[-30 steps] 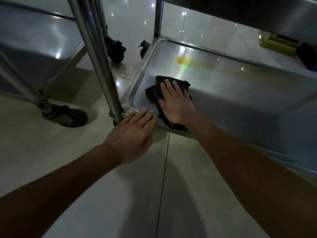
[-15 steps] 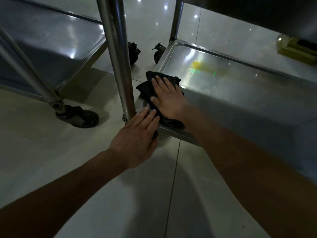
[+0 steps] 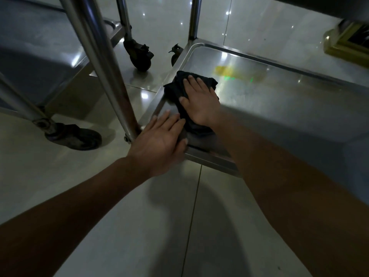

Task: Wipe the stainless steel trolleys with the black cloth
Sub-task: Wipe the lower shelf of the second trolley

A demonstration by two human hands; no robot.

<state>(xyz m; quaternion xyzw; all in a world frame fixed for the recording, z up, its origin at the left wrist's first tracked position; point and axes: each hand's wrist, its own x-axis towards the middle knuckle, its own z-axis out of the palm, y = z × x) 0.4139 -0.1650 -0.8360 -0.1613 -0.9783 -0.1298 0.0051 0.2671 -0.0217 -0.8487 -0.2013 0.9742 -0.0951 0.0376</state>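
Right hand (image 3: 201, 104), fingers flat, presses the black cloth (image 3: 180, 86) on the trolley's bottom shelf (image 3: 279, 108); probably most shelf beyond the fingers is left.

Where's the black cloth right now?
The black cloth lies under the flat right hand in the near-left corner of the trolley's bottom shelf, just beyond the left hand.

Dim room: glossy pale tiled floor (image 3: 60, 196) mirrors ceiling lights; a yellow-gold frame (image 3: 345, 45) lies far right.
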